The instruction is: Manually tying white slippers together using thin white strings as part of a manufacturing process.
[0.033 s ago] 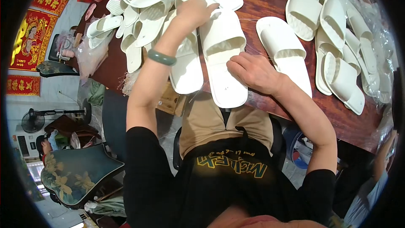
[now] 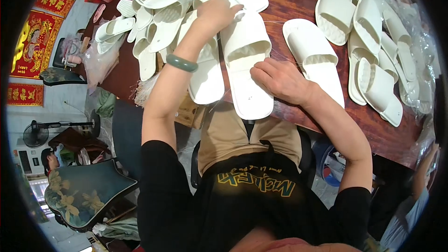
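A white slipper lies in front of me, its heel end hanging over the table's near edge. At its toe is my left hand, with a green bangle on the wrist. Those fingers are bent together, one tip touching the toe; what they pinch is hidden. My right hand rests on the slipper's right edge behind the strap, fingers curled closed. Thin clear threads show near both hands, but whether either hand grips one is unclear. More slippers flank it, one on the left and another on the right.
Several white slippers are heaped on the dark red table at the far left. Others lie on the right beside clear plastic wrap. A blue bin stands under the table. A person is behind a patterned chair.
My hands and the slipper stay almost where they were. The left forearm shifts very slightly right. The person behind the chair shows more of the head.
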A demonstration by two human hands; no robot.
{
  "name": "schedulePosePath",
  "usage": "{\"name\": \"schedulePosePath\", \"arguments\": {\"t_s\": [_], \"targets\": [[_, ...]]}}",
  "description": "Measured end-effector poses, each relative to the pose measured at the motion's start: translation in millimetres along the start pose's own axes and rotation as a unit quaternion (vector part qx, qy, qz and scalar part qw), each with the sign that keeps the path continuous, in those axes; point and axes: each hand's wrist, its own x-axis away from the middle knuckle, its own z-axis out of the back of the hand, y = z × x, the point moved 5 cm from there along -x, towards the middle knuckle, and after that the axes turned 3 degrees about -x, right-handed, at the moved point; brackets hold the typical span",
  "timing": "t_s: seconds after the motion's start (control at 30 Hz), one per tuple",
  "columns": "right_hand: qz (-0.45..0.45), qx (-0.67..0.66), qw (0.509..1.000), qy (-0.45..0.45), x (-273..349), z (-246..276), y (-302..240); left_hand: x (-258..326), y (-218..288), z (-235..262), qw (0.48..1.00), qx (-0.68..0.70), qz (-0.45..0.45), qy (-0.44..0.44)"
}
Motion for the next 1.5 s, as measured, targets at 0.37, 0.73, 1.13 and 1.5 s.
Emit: {"name": "schedulePosePath", "arguments": {"t_s": [0.37, 0.73, 1.13, 1.5], "targets": [[0.000, 0.016, 1.000, 0.020, -1.1, 2.7, 1.3, -18.1, -3.5, -28.9, 0.999, 0.033, 0.001, 0.009], [0.004, 0.029, 0.999, 0.014, 1.3, 1.8, -4.7, -1.6, -7.0, -33.9, 0.991, 0.129, 0.004, 0.025], [0.016, 0.031, 0.999, 0.020, 2.8, 3.2, -4.0, -4.3, 7.5, -28.1, 0.998, -0.047, -0.030, 0.028], [-0.116, -0.173, 0.973, 0.100, 8.4, 17.4, 5.8, -13.6, 27.6, -23.4, 0.873, 0.480, -0.087, -0.013]]}}
